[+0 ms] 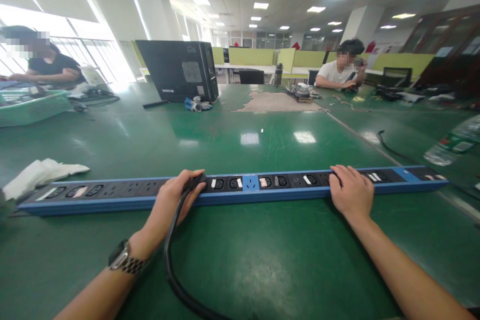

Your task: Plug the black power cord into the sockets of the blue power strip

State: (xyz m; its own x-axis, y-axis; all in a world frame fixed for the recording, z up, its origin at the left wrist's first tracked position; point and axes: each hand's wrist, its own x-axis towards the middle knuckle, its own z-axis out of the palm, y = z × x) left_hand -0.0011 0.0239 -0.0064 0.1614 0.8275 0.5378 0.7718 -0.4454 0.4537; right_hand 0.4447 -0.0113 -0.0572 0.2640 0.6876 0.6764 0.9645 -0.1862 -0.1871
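Note:
A long blue-and-black power strip (250, 183) with rows of sockets lies across the green table in front of me. My left hand (179, 192) is closed around the plug (198, 180) of a thick black power cord (169, 255), at the strip's top face left of the blue socket. Whether the plug sits in a socket is hidden by my fingers. From there the cord loops down toward the bottom edge. Right of the blue socket, my right hand (351, 191) grips the strip, its fingers over the top and far side. Something dark shows beside its thumb, too covered to name.
A black computer tower (180, 71) stands at the back, with gloves (197, 104) before it. White cloth (41, 177) lies left, near a green basket (33, 107). A plastic bottle (453, 142) lies right. Two people sit across the table, left and right. Circuit parts (303, 91) lie far back.

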